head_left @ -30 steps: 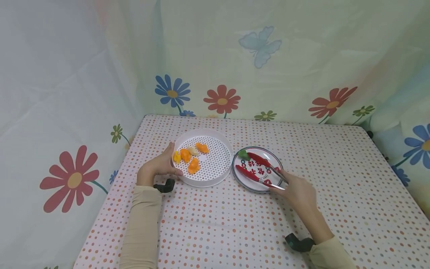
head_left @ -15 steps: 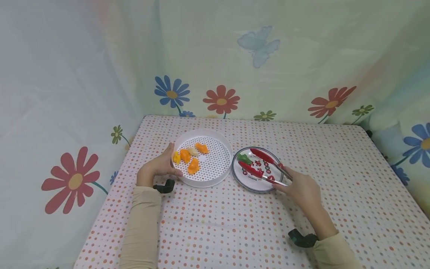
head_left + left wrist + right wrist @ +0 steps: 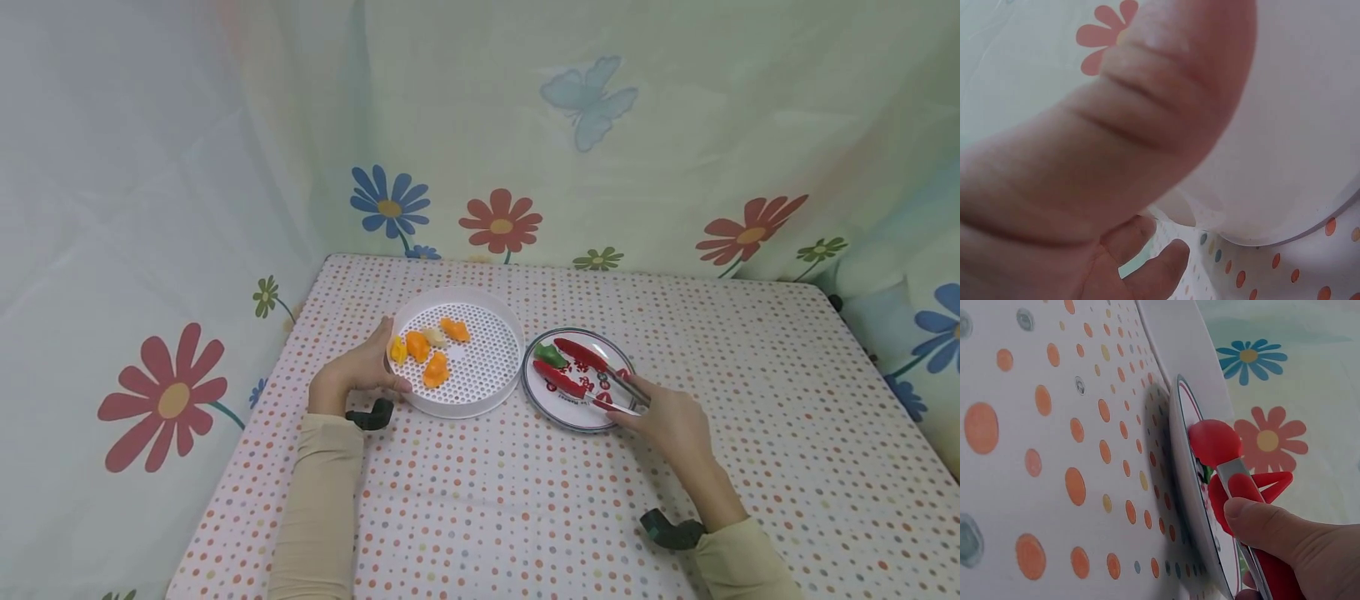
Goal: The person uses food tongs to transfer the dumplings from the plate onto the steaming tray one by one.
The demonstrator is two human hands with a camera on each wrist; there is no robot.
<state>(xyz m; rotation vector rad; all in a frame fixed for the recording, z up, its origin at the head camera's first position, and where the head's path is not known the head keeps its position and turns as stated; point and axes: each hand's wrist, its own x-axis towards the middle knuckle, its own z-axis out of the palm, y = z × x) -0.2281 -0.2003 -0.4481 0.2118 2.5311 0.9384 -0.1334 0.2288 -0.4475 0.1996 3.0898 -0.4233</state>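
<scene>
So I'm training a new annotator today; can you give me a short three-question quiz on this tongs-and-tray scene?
1. True or false: the green piece lies on the plate.
2. What does the right hand hold? A) a spoon B) red tongs C) a cup
3. How many pieces lie in the white perforated tray, whose rim the left hand grips?

Key:
1. True; it sits between the tips of the red tongs.
2. B.
3. Five: three orange, one yellow, one pale.
</scene>
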